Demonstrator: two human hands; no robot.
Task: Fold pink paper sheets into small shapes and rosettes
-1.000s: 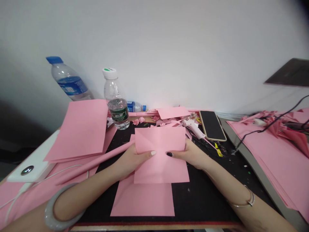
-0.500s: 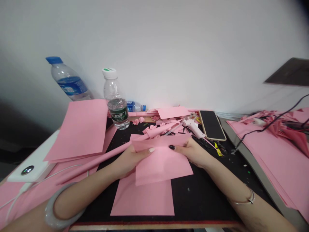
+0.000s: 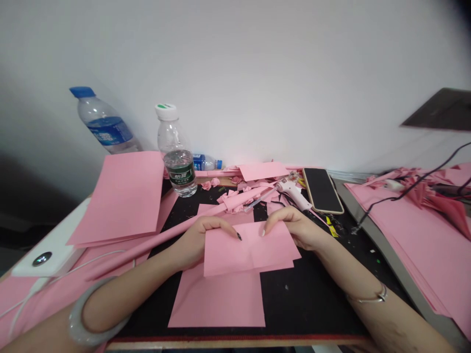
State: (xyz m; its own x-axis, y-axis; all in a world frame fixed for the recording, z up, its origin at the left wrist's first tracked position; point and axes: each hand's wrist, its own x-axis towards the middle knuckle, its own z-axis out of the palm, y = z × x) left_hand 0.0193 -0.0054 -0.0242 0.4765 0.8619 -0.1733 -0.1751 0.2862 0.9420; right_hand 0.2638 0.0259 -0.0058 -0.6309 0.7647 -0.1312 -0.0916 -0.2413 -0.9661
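My left hand (image 3: pixel 200 240) and my right hand (image 3: pixel 294 228) grip a pink sheet of paper (image 3: pixel 250 247), folded in half, at its top fold. The fingers of both hands curl over the fold from behind, fingertips pressing on the front face. The folded sheet lies low over a second flat pink sheet (image 3: pixel 219 299) on the black mat (image 3: pixel 312 294). A long rolled pink paper tube (image 3: pixel 162 238) runs diagonally just left of my left hand.
A stack of pink paper (image 3: pixel 125 196) sits at the left, with water bottles (image 3: pixel 176 152) behind it. A glue gun (image 3: pixel 294 192) and a phone (image 3: pixel 323 190) lie behind my right hand. More pink paper (image 3: pixel 423 240) and cables cover the right side. A white device (image 3: pixel 47 250) lies at far left.
The sheet was held upright and open; its top half has been folded down toward me, and my fingers have moved over the fold to press it flat.
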